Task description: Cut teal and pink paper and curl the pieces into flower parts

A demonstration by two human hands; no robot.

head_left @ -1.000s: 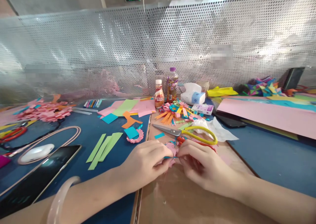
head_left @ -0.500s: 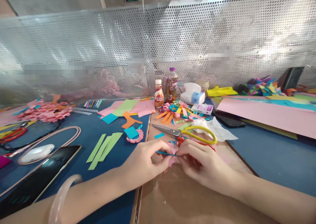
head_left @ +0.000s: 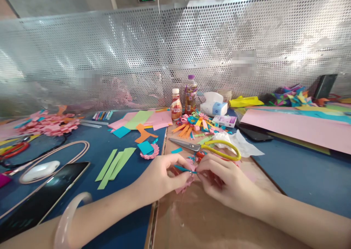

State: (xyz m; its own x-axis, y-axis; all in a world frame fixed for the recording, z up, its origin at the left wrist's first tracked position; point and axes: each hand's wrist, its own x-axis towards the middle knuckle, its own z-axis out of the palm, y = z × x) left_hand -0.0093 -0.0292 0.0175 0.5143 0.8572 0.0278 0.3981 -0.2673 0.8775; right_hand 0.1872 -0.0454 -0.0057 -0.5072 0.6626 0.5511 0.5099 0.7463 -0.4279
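Note:
Low in the middle of the view, my left hand (head_left: pixel 164 172) pinches a thin blue paper strip (head_left: pixel 182 169) between thumb and fingers. My right hand (head_left: pixel 226 179) is closed at the strip's right end, its fingertips close to my left ones. Pink scalloped paper (head_left: pixel 184 187) shows behind and below my left fingertips, partly hidden by them. Just beyond my hands lie yellow-handled scissors (head_left: pixel 201 146), and red handles (head_left: pixel 201 155) show behind my right fingers. Green paper strips (head_left: pixel 116 168) are left of my left hand.
Two bottles, the nearer a coffee bottle (head_left: pixel 176 105), stand at the back beside a tissue pack (head_left: pixel 214 104). A phone (head_left: pixel 46 194) and white mouse (head_left: pixel 41 170) lie left. Pink flower shapes (head_left: pixel 52 123) are piled far left; large pink sheets (head_left: pixel 296 126) lie right.
The blue strip looks wider and slightly bent now. My left thumb and fingers have parted a little, and more pink paper shows below them. My right hand is nearly still.

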